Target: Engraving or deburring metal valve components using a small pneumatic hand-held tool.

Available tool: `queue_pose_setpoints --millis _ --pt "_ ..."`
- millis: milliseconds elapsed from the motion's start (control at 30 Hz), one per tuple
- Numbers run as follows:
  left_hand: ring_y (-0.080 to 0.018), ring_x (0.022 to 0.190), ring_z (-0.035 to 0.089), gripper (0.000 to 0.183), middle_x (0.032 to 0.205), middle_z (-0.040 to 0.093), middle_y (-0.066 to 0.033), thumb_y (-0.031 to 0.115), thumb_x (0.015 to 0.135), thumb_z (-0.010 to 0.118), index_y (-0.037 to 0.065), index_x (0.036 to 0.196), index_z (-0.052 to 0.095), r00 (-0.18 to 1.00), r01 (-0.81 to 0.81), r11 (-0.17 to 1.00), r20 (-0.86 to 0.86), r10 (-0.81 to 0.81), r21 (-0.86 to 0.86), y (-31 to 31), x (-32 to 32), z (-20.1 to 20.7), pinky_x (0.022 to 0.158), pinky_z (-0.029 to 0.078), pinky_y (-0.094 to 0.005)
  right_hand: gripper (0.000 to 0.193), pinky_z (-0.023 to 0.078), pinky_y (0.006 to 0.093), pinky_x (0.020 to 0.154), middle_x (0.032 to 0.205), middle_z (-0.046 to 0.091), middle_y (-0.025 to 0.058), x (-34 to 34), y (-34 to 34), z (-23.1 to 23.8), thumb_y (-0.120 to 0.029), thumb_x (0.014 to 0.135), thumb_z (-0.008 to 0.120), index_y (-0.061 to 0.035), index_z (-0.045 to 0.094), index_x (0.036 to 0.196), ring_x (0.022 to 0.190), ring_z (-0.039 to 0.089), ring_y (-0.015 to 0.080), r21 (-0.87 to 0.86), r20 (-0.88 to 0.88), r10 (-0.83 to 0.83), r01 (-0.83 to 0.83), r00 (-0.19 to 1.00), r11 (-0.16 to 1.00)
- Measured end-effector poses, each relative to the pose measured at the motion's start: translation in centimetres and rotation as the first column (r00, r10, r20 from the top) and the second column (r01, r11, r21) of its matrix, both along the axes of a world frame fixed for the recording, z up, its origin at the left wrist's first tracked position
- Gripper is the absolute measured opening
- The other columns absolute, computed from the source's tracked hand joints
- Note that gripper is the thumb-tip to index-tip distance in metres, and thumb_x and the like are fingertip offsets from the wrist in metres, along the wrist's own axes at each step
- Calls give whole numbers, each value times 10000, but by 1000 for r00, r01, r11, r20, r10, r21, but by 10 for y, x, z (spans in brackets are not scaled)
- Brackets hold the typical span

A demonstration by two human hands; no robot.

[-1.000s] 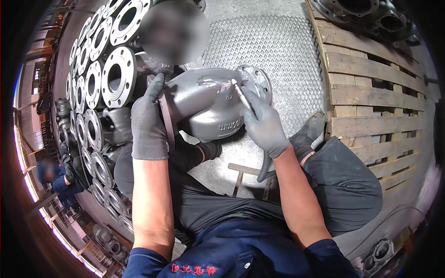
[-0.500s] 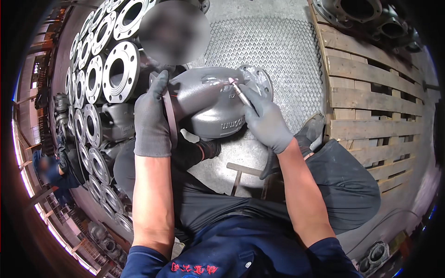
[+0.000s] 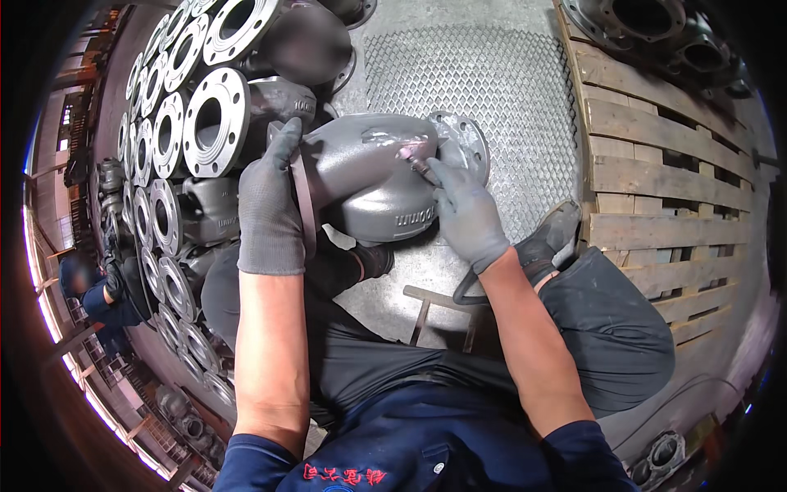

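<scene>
A grey flanged metal casting, like a valve body [image 3: 357, 168], lies on its side in front of me. My left hand [image 3: 270, 209], in a grey glove, is closed on the rim of its near-left flange [image 3: 303, 201], thumb up along the edge. My gloved right hand [image 3: 471, 215] grips a slim hand grinder [image 3: 421, 167]. The grinder's pink stone tip [image 3: 406, 153] is at a scuffed, pinkish patch on the casting's upper right side; exact contact is hard to tell. Behind that hand stands the casting's far flange [image 3: 471, 143], partly hidden.
Stacked flanged castings [image 3: 215, 123] crowd my left. Expanded metal mesh [image 3: 467, 70] covers the floor ahead. A wooden pallet [image 3: 664, 172] with castings stands right. A dark hose [image 3: 467, 297] curves below my right wrist, near a metal frame [image 3: 422, 303]. Another person [image 3: 106, 299] is far left.
My right hand has turned and dropped slightly, and the grinder's tip has shifted a little down and left on the casting. My left hand keeps its hold on the flange.
</scene>
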State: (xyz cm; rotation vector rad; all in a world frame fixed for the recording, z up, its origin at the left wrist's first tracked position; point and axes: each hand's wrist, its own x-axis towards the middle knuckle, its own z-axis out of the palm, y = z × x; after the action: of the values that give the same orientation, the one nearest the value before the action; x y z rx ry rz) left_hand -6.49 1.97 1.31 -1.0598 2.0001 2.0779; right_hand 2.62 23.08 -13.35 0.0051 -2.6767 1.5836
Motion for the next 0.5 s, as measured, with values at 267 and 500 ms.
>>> queue_pose_setpoints --millis 267,500 --pt "-235 977 742 442 1126 742 -135 247 1010 788 -54 1320 692 1000 6 999 -29 -5 48 -5 2 -3 910 625 -397 493 541 481 1047 1322 680 238 -1 1 7 -38 990 612 -66 597 1482 1206 665 440 16 162 126 -131 979 991" --pt "-239 990 740 394 1142 741 -129 228 1015 777 -32 1299 696 1000 -14 999 2 14 48 -1 2 -5 914 627 -401 388 566 522 970 1263 699 253 2 1 9 -4 1006 530 -39 616 1382 1121 689 463 12 19 86 -86 996 996"
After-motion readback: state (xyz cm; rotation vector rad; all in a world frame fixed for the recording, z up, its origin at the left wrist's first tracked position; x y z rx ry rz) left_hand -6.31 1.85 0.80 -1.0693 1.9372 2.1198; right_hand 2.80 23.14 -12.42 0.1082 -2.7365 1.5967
